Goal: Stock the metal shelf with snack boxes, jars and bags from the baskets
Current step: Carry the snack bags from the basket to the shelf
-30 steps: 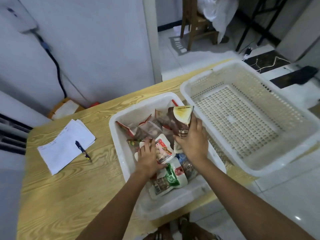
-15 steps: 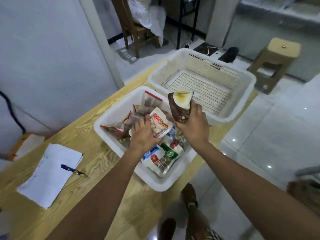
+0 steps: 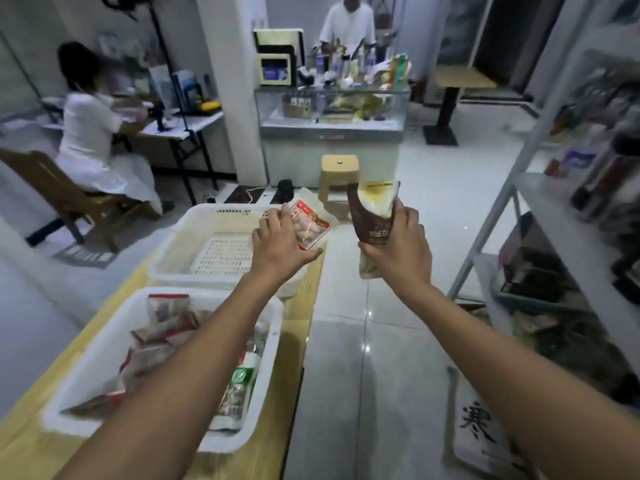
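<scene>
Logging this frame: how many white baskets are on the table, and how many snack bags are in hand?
White baskets: 2 (near basket, far basket)
Held snack bags: 2 (red-and-clear bag in left hand, brown-and-yellow bag in right hand)
Total: 4

A single wide-angle camera sits on the person's head, facing forward and tilted somewhat down along both outstretched forearms. The white plastic basket of snack bags [image 3: 272, 368] lies close below at lower left on the pale wooden table [image 3: 20, 441]. The grey metal shelf [image 3: 554, 209] fills the right edge, and the glass-fronted counter [image 3: 332, 133] stands far ahead.
</scene>
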